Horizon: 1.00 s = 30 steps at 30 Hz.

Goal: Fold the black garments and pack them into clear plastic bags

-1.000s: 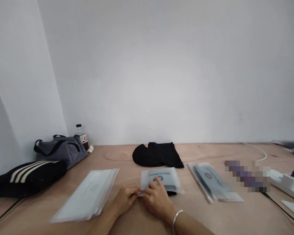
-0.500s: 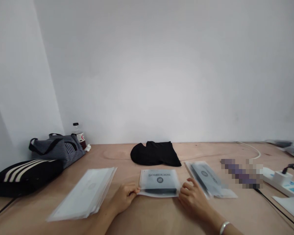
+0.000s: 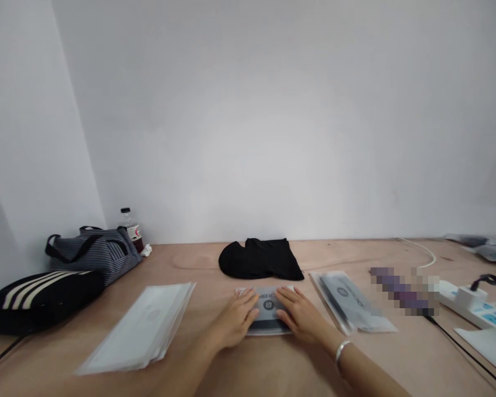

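Left hand (image 3: 236,318) and right hand (image 3: 300,315) apart, palms down, fingers extended, each resting on one side of the pouch (image 3: 268,318). Pouch lies flat on the surface (image 3: 268,366), nearer than the black cloth (image 3: 260,261).

Head-worn view, forward and down across table (image 3: 256,361)

From here I see a grey packet (image 3: 268,314) with darker print (image 3: 268,305) and a near-black band (image 3: 268,325). I also make out milky white pouches (image 3: 143,325), a plain black cloth (image 3: 260,260), a navy bag (image 3: 103,256) with thin pale stripes, a black bag (image 3: 66,300) with three cream stripes, a pinkish-tan table (image 3: 256,366) and a silver bracelet (image 3: 340,352).
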Each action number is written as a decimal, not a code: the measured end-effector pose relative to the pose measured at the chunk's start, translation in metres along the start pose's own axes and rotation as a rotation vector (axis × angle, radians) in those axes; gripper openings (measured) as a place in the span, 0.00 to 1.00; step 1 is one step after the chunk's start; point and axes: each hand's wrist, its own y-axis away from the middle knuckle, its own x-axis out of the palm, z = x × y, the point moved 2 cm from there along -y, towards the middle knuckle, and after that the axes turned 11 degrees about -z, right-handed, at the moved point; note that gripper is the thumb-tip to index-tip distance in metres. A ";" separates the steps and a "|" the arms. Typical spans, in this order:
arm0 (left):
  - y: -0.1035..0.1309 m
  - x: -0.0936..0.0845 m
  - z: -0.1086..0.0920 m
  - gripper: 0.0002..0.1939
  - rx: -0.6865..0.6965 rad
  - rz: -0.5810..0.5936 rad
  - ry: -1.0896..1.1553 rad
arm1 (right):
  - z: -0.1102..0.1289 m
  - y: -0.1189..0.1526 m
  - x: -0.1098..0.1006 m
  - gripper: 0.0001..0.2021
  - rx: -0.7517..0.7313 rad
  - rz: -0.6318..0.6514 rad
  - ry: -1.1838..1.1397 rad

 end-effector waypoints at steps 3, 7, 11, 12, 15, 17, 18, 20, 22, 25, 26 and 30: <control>-0.007 0.022 -0.001 0.27 -0.047 0.038 -0.063 | 0.001 -0.010 0.017 0.25 0.043 0.116 -0.007; -0.005 0.036 0.005 0.28 -0.055 0.062 -0.085 | -0.001 -0.009 0.030 0.27 0.093 0.172 -0.031; -0.002 0.039 0.006 0.29 -0.034 0.053 -0.096 | -0.004 -0.004 0.035 0.28 0.117 0.208 -0.047; -0.002 0.039 0.006 0.30 -0.033 0.053 -0.097 | -0.004 -0.004 0.036 0.28 0.120 0.217 -0.053; -0.002 0.041 0.007 0.29 -0.023 0.038 -0.088 | -0.003 -0.004 0.037 0.28 0.131 0.218 -0.071; -0.002 0.043 0.009 0.28 -0.016 0.022 -0.076 | -0.003 -0.005 0.036 0.28 0.135 0.217 -0.078; -0.002 0.043 0.010 0.28 -0.019 0.017 -0.069 | -0.003 -0.005 0.036 0.28 0.138 0.222 -0.081; -0.001 0.044 0.012 0.28 -0.041 0.007 -0.045 | -0.003 -0.004 0.033 0.28 0.135 0.232 -0.091; -0.001 0.044 0.013 0.27 -0.071 -0.015 0.010 | -0.003 -0.002 0.028 0.31 0.097 0.241 -0.113; -0.001 0.041 0.017 0.25 -0.136 -0.118 0.157 | 0.002 0.002 0.018 0.35 -0.007 0.249 -0.144; -0.001 0.040 0.018 0.25 -0.168 -0.167 0.211 | 0.005 0.003 0.016 0.35 -0.037 0.247 -0.147; -0.001 0.035 0.029 0.28 -0.338 -0.356 0.415 | 0.018 0.004 0.020 0.31 -0.145 0.180 -0.089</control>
